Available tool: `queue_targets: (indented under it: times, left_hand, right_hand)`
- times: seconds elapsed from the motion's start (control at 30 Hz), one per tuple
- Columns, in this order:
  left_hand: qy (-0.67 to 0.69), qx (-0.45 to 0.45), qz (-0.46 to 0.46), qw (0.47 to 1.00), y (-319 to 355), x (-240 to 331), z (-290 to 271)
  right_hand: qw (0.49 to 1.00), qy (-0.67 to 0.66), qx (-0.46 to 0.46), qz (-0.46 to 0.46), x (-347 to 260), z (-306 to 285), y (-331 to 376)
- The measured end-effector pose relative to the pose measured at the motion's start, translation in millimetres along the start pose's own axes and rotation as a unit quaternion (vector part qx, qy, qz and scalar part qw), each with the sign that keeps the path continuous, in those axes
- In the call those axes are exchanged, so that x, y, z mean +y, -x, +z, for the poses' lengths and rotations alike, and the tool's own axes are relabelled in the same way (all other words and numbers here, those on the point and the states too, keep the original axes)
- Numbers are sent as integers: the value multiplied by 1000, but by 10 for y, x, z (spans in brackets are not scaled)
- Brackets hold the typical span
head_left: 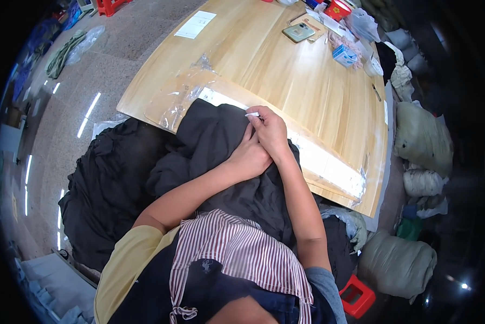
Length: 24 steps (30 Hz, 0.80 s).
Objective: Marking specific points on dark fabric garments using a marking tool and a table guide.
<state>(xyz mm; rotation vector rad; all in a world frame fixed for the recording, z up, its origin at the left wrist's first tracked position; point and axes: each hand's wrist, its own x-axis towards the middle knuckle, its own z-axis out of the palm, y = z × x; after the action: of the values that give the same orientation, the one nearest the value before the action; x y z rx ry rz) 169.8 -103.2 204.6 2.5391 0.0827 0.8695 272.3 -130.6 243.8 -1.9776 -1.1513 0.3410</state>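
A heap of black cloth (215, 127) lies over the near edge of the wooden table and down across my lap. My left hand (249, 157) is closed on this cloth, its fingers partly hidden beneath my right wrist. Just above it, crossing over it, is my right hand (272, 132). Between its thumb and fingertips it pinches a small white piece (252, 114), like a tag or slip, against the cloth; the exact kind is too small to tell.
The wooden table (242, 59) carries a phone (298, 32), a blue-and-white box (344, 55), a red pot (338, 9) and a white sheet (195, 24). More black cloth (110, 189) is piled at left. Stuffed bundles (398, 264) and a red stool (357, 297) stand at right.
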Motion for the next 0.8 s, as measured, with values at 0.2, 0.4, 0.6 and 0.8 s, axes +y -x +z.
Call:
queue_targets:
  times: [0.2,0.4,0.6,0.8]
  left_hand:
    - [50,-9,-9,999,12,-8,-9]
    - [47,-38,-100,993,-40,35,-41]
    - [-130,-12,-49,990,-284,-258,-11]
    - [-11,-31,-111,993,-347,192,-674]
  right_hand:
    - [992,108,25,-60,-53,60,-50]
    - [933,-306,151,114,21,-383,-25]
    - [827,-540,10,157,-166,-596,788]
    - [824,-514,-33,234,-341,-464,1183]
